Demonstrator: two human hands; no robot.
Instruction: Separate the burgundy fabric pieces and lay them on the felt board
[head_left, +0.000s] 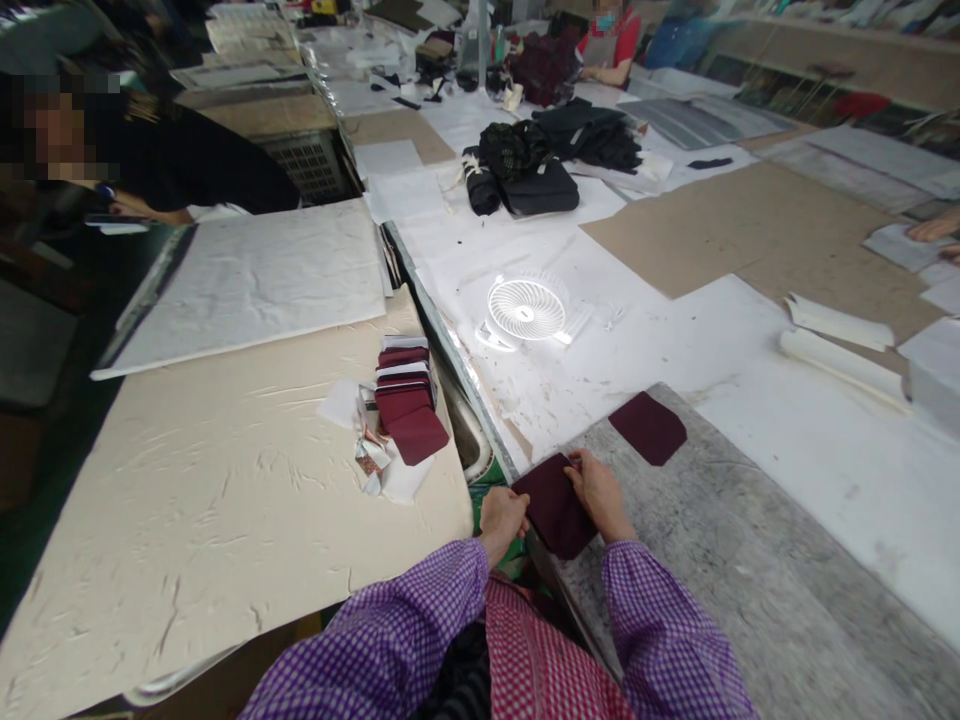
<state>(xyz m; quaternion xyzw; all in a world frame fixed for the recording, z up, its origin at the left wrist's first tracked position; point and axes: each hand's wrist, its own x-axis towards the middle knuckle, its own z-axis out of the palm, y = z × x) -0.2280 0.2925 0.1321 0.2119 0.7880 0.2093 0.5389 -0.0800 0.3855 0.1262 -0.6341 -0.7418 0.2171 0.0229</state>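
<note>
A dark maroon fabric piece (556,510) lies at the near corner of the grey mat, partly over its edge. My left hand (504,518) is closed with fingertips pinching its left edge. The fingers of my right hand (597,490) are bent on its upper right edge, thumb and fingers together. Farther up the mat, a second maroon piece (649,428) with cut corners lies flat and untouched. To the left, a stack of maroon and white pieces (409,405) sits on the cream-covered table, beside crumpled paper scraps (371,458).
A white fan (526,308) lies on the white table beyond my hands. Behind it are black fabric bundles (525,175). A gap separates the cream table (225,480) from the grey mat (720,540). A person in dark clothes (202,160) leans in at left; another in red sits far back.
</note>
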